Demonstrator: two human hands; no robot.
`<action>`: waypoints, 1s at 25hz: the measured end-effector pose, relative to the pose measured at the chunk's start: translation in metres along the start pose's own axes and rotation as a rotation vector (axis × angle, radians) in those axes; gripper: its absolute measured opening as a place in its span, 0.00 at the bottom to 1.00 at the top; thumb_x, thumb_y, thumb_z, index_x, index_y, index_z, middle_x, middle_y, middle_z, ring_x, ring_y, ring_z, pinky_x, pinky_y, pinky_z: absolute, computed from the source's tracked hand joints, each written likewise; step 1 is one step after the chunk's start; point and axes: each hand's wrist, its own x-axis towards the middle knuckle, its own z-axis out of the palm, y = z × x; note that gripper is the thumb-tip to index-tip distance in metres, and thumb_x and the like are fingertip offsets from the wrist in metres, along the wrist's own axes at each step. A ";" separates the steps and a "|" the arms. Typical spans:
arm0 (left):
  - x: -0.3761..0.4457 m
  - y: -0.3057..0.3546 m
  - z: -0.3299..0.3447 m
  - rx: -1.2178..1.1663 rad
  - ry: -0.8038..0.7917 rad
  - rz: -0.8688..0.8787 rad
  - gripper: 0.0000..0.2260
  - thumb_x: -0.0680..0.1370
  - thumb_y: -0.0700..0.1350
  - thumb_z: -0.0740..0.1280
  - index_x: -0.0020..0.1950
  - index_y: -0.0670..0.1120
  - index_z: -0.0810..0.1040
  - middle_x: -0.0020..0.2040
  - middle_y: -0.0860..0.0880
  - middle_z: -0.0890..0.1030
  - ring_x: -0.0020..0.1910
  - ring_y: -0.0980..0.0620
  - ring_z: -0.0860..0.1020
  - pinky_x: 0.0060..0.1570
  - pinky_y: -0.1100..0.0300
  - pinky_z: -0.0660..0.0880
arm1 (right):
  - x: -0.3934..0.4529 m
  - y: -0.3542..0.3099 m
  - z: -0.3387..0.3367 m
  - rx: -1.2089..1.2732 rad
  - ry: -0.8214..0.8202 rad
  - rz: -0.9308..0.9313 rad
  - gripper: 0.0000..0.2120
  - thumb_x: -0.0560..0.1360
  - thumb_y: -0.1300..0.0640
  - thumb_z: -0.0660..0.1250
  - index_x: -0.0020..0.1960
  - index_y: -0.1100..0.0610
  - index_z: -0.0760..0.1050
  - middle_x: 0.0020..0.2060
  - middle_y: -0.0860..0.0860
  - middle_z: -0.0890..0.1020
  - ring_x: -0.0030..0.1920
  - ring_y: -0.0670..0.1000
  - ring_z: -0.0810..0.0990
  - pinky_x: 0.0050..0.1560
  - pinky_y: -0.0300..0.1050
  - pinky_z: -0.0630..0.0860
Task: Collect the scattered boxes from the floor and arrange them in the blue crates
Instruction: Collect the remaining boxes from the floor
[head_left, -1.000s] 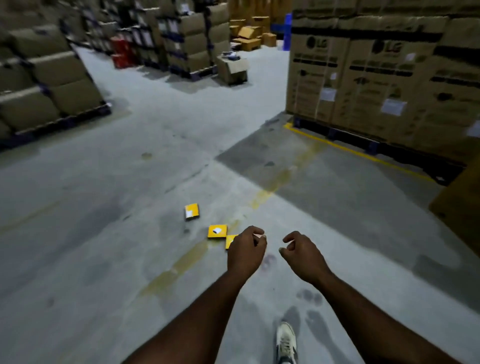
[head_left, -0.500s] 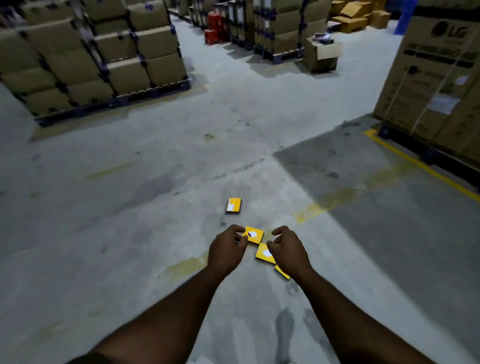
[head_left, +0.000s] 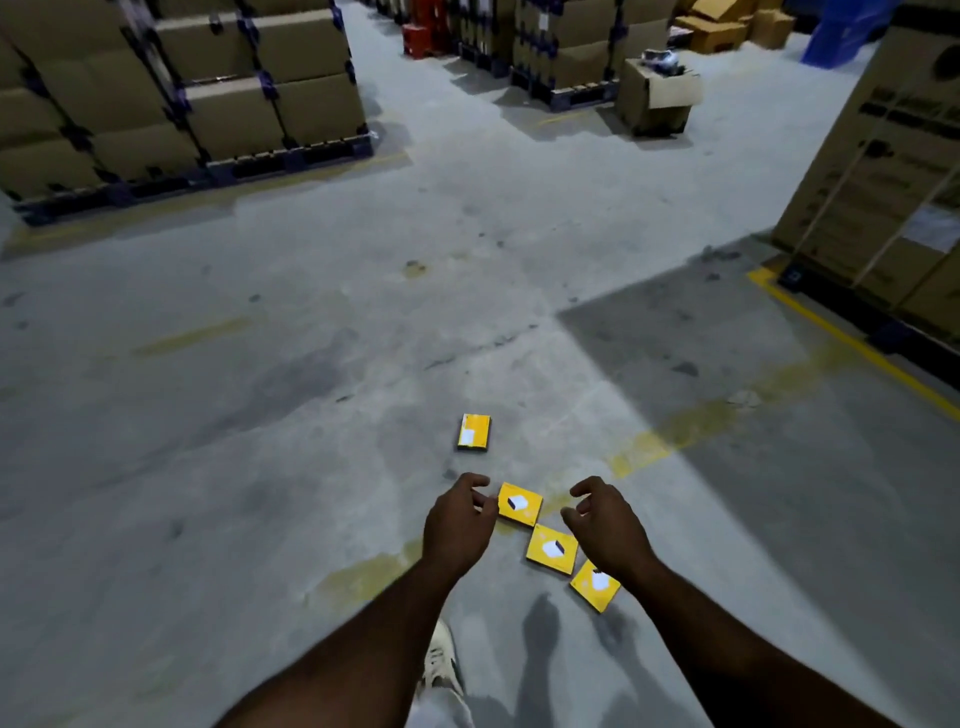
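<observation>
Four yellow boxes lie on open floor; both hands hover empty, fingers curled apart.

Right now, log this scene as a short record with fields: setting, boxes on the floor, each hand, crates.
setting: warehouse aisle, grey concrete floor, stacked cartons on pallets
boxes on floor: four small yellow boxes; far box lies alone, then a diagonal row of three: upper box, middle box, near box
left hand: open, fingers curled, empty, beside the upper box
right hand: open, empty, over the row
crates: a blue object at far top right, too blurred to identify
</observation>
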 end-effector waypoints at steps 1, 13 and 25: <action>0.021 -0.006 -0.007 0.008 -0.016 0.005 0.11 0.77 0.49 0.67 0.59 0.53 0.77 0.44 0.54 0.84 0.46 0.54 0.82 0.49 0.56 0.76 | 0.016 -0.009 0.008 0.001 0.007 0.017 0.12 0.75 0.51 0.67 0.57 0.48 0.72 0.48 0.48 0.77 0.42 0.49 0.78 0.41 0.44 0.75; 0.222 -0.017 -0.070 0.132 -0.241 0.040 0.10 0.77 0.53 0.66 0.58 0.54 0.76 0.44 0.55 0.84 0.47 0.52 0.83 0.50 0.55 0.78 | 0.153 -0.097 0.064 0.078 0.065 0.185 0.12 0.74 0.53 0.69 0.57 0.51 0.73 0.47 0.49 0.77 0.43 0.50 0.77 0.43 0.43 0.69; 0.387 0.007 -0.037 0.274 -0.337 -0.046 0.11 0.77 0.50 0.66 0.60 0.52 0.76 0.46 0.53 0.85 0.51 0.51 0.82 0.51 0.57 0.75 | 0.315 -0.091 0.094 0.332 0.132 0.385 0.12 0.74 0.55 0.69 0.56 0.53 0.74 0.48 0.53 0.79 0.47 0.53 0.80 0.48 0.46 0.74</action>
